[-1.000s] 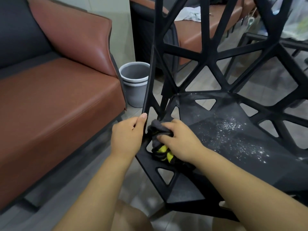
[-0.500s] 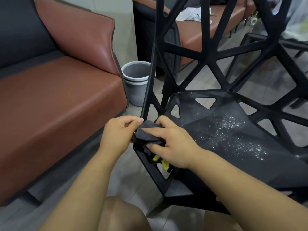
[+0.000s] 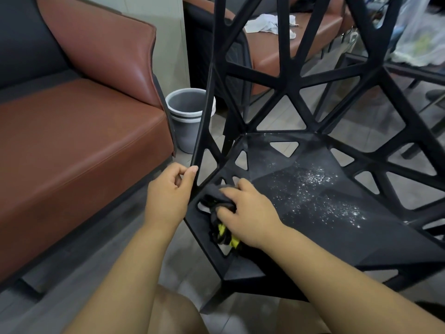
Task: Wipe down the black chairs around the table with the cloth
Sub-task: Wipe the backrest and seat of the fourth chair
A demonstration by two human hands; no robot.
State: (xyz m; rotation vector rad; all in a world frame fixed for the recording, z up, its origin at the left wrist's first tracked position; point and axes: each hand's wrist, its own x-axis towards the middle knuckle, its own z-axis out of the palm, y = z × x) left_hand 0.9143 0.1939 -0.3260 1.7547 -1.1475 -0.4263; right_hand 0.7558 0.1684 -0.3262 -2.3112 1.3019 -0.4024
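Pressing dark cloth w/ yellow bits onto front-left corner of black chair seat, right hand curled over it, left hand gripping chair's left edge, thumb on strut, white specks mid-seat.

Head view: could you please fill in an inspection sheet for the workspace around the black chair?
Surface: black chair seat, white specks across its middle.
Job's things: dark cloth with yellow parts, bunched on the seat's left edge.
Clutter: white rag on the far brown seat; plastic bag, top right.
Hands: left hand grips the chair frame; right hand grips the cloth.
Cables: nothing seen.
Surroundings: brown sofa and grey bin to the left; tiled floor.
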